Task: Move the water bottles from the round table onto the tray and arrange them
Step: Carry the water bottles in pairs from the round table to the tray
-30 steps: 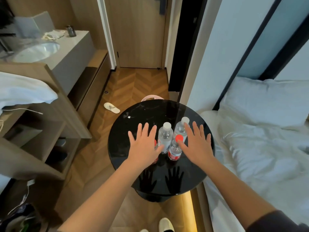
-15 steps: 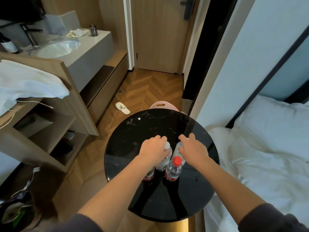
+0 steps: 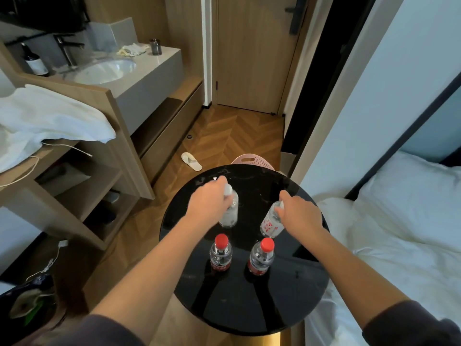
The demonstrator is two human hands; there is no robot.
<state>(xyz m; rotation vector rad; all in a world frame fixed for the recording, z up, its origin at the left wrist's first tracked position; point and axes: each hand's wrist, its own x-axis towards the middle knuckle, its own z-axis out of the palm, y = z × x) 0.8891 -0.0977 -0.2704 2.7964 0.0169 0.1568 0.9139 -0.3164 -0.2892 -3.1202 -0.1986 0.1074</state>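
On the round black table [image 3: 294, 300] stand two clear bottles with red caps, one on the left [image 3: 220, 253] and one on the right [image 3: 262, 257], near the middle. My left hand [image 3: 208, 199] grips the top of a white-capped bottle [image 3: 230, 212] and holds it above the table's far half. My right hand [image 3: 298, 212] grips another white-capped bottle with red print [image 3: 270, 224], tilted, to the right of the first. No tray is in view.
A bed with white bedding [image 3: 389, 233] lies against the table's right side. A pink basket [image 3: 252, 161] sits behind the table. Wooden shelves [image 3: 82, 191], a sink counter [image 3: 139, 78] and a white towel [image 3: 45, 121] are on the left. A slipper [image 3: 190, 161] lies on the floor.
Both hands closed on the white-capped bottles, lifted them and moved them apart and toward the table's far side. The two red-capped bottles stay uncovered in the middle.
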